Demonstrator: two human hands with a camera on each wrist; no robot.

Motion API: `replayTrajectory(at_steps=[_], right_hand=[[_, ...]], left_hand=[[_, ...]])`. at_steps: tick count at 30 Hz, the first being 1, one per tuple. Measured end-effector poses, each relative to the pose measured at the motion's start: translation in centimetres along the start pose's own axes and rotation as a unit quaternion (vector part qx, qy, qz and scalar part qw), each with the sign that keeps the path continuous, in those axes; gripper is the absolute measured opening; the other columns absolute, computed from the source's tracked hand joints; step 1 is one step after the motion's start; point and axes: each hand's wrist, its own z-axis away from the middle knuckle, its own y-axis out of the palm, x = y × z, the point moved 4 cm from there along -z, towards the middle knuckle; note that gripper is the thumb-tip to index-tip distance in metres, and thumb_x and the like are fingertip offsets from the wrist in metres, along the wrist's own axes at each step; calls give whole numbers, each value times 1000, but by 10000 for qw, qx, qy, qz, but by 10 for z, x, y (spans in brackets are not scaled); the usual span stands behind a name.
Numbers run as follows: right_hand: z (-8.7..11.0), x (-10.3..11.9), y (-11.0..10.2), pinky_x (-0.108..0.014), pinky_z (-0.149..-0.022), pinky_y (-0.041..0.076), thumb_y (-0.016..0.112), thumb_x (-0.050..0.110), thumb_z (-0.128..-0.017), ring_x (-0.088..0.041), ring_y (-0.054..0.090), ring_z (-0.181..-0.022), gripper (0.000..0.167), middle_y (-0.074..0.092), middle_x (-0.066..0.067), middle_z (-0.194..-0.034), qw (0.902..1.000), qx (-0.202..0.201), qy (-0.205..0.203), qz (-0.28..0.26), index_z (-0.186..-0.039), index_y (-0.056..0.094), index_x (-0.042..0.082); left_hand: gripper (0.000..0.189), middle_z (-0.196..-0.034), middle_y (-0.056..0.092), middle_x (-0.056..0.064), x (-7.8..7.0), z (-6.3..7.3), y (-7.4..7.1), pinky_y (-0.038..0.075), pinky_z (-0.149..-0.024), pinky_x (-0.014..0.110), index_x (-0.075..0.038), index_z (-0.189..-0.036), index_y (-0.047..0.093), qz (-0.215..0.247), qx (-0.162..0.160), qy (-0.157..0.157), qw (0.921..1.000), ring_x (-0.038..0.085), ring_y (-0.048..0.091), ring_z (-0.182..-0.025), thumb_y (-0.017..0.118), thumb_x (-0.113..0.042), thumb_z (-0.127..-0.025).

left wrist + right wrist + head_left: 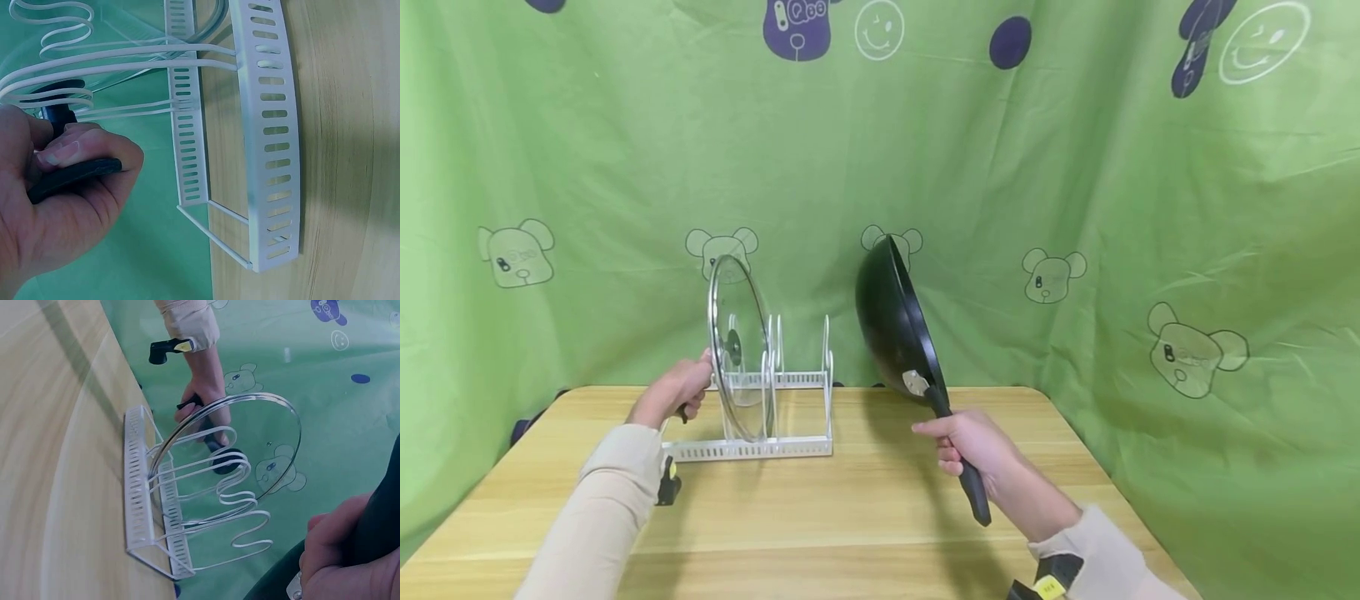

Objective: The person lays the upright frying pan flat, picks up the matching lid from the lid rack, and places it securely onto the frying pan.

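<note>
Basically, both hands are busy. L hand (677, 390) has its fingers curled tight round the blk lid handle (75, 178), w/ the fingers bunched together. The glass lid (748, 300) stands approx. upright on edge btwn the wire dividers of the white rack (752, 450), knob side toward L hand; can't tell if its lower rim bears on the rack.

R hand (977, 454) is clamped on the wok handle (976, 496), w/ 1 digit sticking out past it to the left. The blk wok (887, 325) is tilted up on its side, off to the right of the rack & apart from it: rounded bottom faces the rack, open side faces right, handle slopes down toward the person.

Rack sits on the wood-grain table (880, 517), its slotted rails running L–R. Green cloth (962, 167) w/ bear & smiley prints hangs behind. Both sleeves are pale; 1 small blk device shows at each wrist.
</note>
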Motion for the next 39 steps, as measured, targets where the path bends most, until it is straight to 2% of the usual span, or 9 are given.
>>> replayTrajectory(at_steps=[5,8,11,17,23,29,36,39], right_hand=[[0,-12,-6,-13,-39,30,57,-8,-78,-1,34,-43,39,38,6,-58,9998,-202,-55,10,-113,40,-6],[0,-19,-9,-14,-39,30,56,-9,-74,-2,34,-43,45,40,5,-58,9995,-316,-31,50,-117,41,-9],[-1,-25,-11,-13,-39,31,57,-9,-75,-2,34,-43,50,40,5,-59,9994,-333,-33,59,-121,38,-11],[-1,-36,-14,-13,-40,30,59,-9,-78,-2,34,-45,50,40,4,-61,9994,-341,70,59,-121,35,-10],[-3,-50,-17,-14,-40,30,60,-8,-77,-3,33,-45,52,41,5,-60,9988,-455,145,100,-123,36,-11],[-3,-60,-20,-16,-40,32,61,-7,-76,-5,35,-44,56,40,4,-58,9981,-535,79,305,-126,37,-13],[-5,-66,-20,-18,-41,34,61,-6,-75,-6,36,-44,46,41,3,-58,9961,-685,72,549,-117,43,-10],[-4,-70,-19,-19,-42,35,61,-6,-76,-7,37,-44,50,41,3,-58,9951,-722,102,668,-121,41,-12]], left_hand=[[57,-59,36,-8,0,-1,1,39,-51,24,-16,-77,38,-6,-6,16,10000,9,39,-50,14,-57,-107],[56,-60,36,-8,0,0,1,39,-51,24,-16,-78,38,-2,0,16,10000,9,39,-51,13,-57,-107],[56,-61,36,-7,0,0,1,39,-51,24,-15,-78,38,34,7,1,10000,9,38,-51,13,-56,-107],[56,-60,36,-8,-1,0,0,39,-51,24,-16,-78,38,13,19,-9,10000,8,38,-51,14,-56,-107],[56,-60,36,-8,0,0,0,39,-51,24,-16,-79,38,25,26,51,10000,8,38,-51,14,-57,-107],[56,-60,36,-8,0,0,1,38,-50,23,-16,-78,38,104,34,52,9999,8,37,-51,14,-57,-107],[56,-59,35,-9,-1,1,1,38,-51,24,-16,-77,37,77,25,35,10000,8,37,-51,13,-57,-107],[56,-59,35,-9,-1,1,1,38,-51,24,-16,-77,37,85,25,5,10000,8,37,-51,13,-58,-107]])
